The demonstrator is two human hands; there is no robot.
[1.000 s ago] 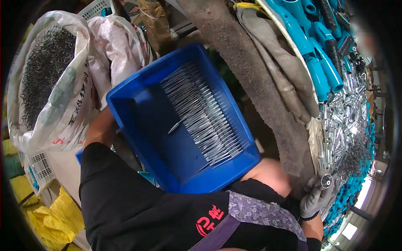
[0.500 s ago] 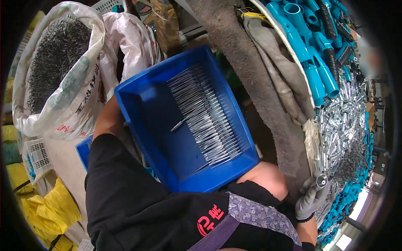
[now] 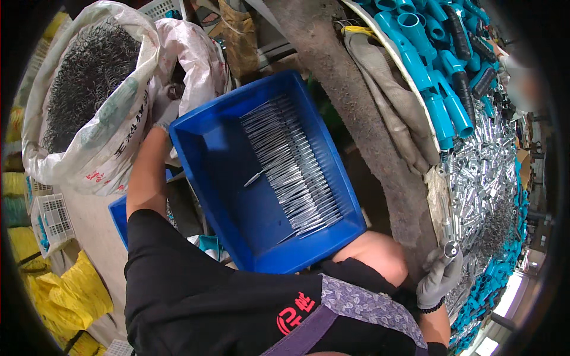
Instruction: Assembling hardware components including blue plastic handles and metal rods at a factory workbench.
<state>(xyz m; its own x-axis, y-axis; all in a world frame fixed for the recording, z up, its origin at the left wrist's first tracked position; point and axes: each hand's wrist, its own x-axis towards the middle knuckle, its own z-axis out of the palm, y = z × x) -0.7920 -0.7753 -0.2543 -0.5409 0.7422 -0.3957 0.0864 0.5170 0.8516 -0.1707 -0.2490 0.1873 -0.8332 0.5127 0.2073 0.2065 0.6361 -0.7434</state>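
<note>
My right hand (image 3: 439, 279), in a grey glove, is closed around a round-ended metal part (image 3: 452, 249) at the right, beside a heap of shiny metal parts (image 3: 481, 172). At the upper left, my gloved left hand (image 3: 165, 111) reaches past the blue tray's corner to the opening of a white woven sack (image 3: 199, 59); its fingers are mostly hidden. The blue plastic tray (image 3: 231, 237) rests over my lap. Slim silver metal pins (image 3: 297, 172) lie in neat rows along its right half, and a single pin (image 3: 253, 178) lies apart from them.
Another white sack (image 3: 119, 124) holds thin dark wire pieces (image 3: 89, 77). Teal plastic tubes (image 3: 436, 113), some with black grips, are piled at the upper right. A grey cloth (image 3: 392, 95) hangs over the worn padded edge (image 3: 356, 107). Yellow bags (image 3: 68, 291) lie lower left.
My left hand has come out from behind the tray, moving up to the sack's opening, and its forearm shows more. My right hand stays nearly in place with the metal part.
</note>
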